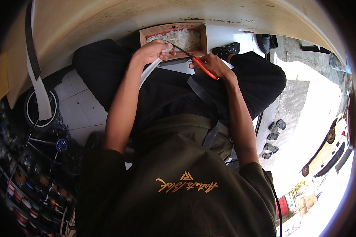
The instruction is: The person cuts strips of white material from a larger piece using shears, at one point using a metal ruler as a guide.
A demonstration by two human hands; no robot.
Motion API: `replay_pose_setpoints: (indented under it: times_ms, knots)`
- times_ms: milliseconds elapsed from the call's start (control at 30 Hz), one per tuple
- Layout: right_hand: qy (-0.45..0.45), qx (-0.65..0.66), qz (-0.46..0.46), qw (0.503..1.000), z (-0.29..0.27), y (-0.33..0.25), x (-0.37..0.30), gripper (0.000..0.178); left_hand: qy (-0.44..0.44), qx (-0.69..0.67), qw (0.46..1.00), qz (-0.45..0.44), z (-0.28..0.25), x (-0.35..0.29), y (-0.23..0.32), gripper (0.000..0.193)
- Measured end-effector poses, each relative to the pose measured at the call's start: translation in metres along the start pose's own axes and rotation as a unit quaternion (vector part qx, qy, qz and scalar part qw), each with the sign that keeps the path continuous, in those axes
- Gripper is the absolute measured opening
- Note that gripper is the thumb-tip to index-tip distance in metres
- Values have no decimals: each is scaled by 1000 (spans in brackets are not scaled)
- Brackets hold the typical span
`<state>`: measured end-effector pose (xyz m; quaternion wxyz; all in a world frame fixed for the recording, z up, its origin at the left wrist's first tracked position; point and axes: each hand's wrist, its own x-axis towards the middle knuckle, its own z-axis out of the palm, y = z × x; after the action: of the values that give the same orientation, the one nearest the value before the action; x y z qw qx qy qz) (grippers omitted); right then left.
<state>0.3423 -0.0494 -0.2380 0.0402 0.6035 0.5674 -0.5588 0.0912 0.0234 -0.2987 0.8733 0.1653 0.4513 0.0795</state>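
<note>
My left hand [149, 52] is closed on a white strip [148, 73], pinched near its end, while the rest trails down toward my lap. In my right hand [216, 66] is a pair of scissors [203, 68] with orange-red handles. Their dark blades point left and reach close to the strip at my left fingers; whether they touch it I cannot tell. Just beyond both hands sits an open cardboard box [204, 36], holding many small white cut pieces [184, 38]. A dark flat strap [205, 96] hangs over my lap.
A pale curved surface [225, 11] arches over the far side, behind the box. A bicycle wheel [42, 107] stands at the left on white tiles [83, 103]. Several sandals [273, 136] lie on the ground at right. A black patterned sock [226, 49] shows beside the box.
</note>
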Motion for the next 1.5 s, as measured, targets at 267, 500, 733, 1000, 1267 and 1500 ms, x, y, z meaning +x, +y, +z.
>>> replay_pose_setpoints:
  times_ms: [267,500,733,1000,1267,1500]
  knots:
    - [64,104,-24,992,12,20,20,57,-43,30,998,-21,3,-6,-7,21]
    - [14,352,-8,936,30,10,34,35,-136,118,982,-51,33,-8,-12,15]
    - [10,357,-42,933,39,-4,41,33,-98,161,981,-47,35,-13,-17,14]
    - [54,183,-33,981,36,1,47,61,91,225,970,-20,26,-31,-15,19]
    - [-16,-4,34,999,-3,4,-30,80,115,133,984,28,8,-28,1,19]
    - [14,25,-15,999,7,3,-24,77,72,101,992,33,4,-23,1,19]
